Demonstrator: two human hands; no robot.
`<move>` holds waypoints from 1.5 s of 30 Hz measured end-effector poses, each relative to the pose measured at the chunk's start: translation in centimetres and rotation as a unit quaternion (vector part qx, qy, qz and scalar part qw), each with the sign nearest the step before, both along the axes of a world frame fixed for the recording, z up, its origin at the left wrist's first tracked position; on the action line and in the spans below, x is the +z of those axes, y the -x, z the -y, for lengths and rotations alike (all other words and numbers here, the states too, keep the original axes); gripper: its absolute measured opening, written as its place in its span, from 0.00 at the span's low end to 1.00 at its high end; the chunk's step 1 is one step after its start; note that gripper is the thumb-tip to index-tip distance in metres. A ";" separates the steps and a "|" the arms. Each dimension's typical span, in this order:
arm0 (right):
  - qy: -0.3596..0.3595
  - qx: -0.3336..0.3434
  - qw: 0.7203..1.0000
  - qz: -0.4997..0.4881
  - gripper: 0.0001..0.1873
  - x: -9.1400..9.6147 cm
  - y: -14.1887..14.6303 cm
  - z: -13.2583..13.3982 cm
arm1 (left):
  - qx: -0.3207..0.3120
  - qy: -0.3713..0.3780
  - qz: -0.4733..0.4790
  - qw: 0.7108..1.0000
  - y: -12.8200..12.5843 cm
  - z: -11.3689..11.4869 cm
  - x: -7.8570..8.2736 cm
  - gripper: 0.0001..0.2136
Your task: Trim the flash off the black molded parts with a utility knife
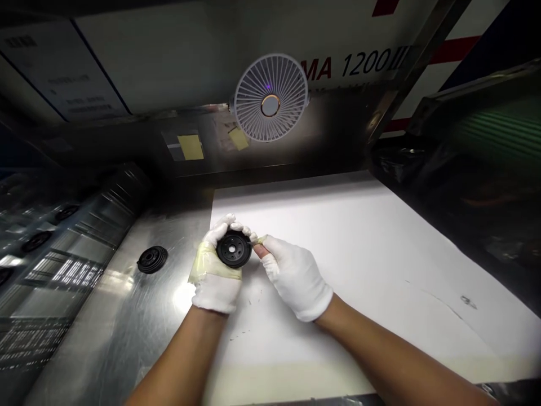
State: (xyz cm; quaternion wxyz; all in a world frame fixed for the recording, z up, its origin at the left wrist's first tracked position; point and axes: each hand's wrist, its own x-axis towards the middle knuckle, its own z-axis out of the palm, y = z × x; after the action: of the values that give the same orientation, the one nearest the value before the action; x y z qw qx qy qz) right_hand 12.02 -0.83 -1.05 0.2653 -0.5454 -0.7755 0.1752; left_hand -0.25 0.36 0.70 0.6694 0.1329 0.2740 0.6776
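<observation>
A round black plastic disc with a centre hole is held up by my left hand, whose white-gloved fingers wrap round its rim. My right hand, also in a white glove, is closed in a pinch at the disc's right edge; what it holds there is too small to name. Both hands hover over the left edge of a white sheet. A second black disc lies flat on the metal surface to the left, apart from my hands.
A small white fan stands at the back, facing me. Several more black discs sit on a ribbed conveyor at the far left. Dark machine parts border the white sheet on the right. Yellow notes stick to the back wall.
</observation>
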 end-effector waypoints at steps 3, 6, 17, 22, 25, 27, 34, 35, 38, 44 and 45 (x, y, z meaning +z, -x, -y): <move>-0.010 -0.006 1.000 0.018 0.13 -0.2 0.3 0.2 | 0.017 -0.003 -0.010 1.000 -0.1 0.1 -0.1 0.03; 0.003 0.005 1.000 0.005 0.13 -0.4 0.5 0.4 | 0.024 -0.011 -0.013 1.000 0.1 0.1 -0.2 0.02; 0.019 0.036 0.999 -0.023 0.13 -0.4 2.0 1.7 | 0.073 -0.011 0.014 0.997 0.3 -0.2 0.0 0.03; 0.043 0.045 0.994 -0.085 0.12 -0.4 1.3 1.3 | -0.006 0.017 -0.028 0.999 0.7 0.0 -0.1 0.12; 0.038 0.038 0.993 -0.104 0.11 -0.2 0.6 0.8 | -0.018 0.040 -0.050 0.998 0.9 0.0 0.1 0.14; 0.029 0.018 0.996 -0.083 0.12 0.0 0.3 0.6 | -0.009 0.031 -0.051 0.998 0.9 0.0 0.2 0.10; -0.003 0.022 1.000 -0.004 0.12 0.3 0.2 0.8 | 0.012 -0.009 -0.063 0.998 0.4 0.1 0.4 0.02; -0.002 0.027 1.000 0.001 0.12 0.3 0.3 0.9 | 0.023 -0.012 -0.063 0.998 0.3 0.2 0.4 0.02; -0.005 0.024 0.999 0.021 0.11 0.2 0.9 1.2 | 0.067 -0.014 -0.063 0.996 0.2 0.2 0.3 0.03; -0.005 0.052 0.999 -0.002 0.13 0.0 1.6 1.9 | 0.132 -0.032 -0.088 0.987 0.1 0.2 -0.1 0.10; -0.006 0.052 0.999 -0.005 0.13 0.0 1.6 1.9 | 0.113 -0.027 -0.080 0.990 0.2 0.2 -0.2 0.12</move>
State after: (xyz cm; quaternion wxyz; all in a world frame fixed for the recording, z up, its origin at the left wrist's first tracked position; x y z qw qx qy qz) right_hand 10.42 -2.74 -1.02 0.2627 -0.5020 -0.8027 0.1864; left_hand -0.48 0.13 0.50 0.5608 0.1731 0.3218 0.7430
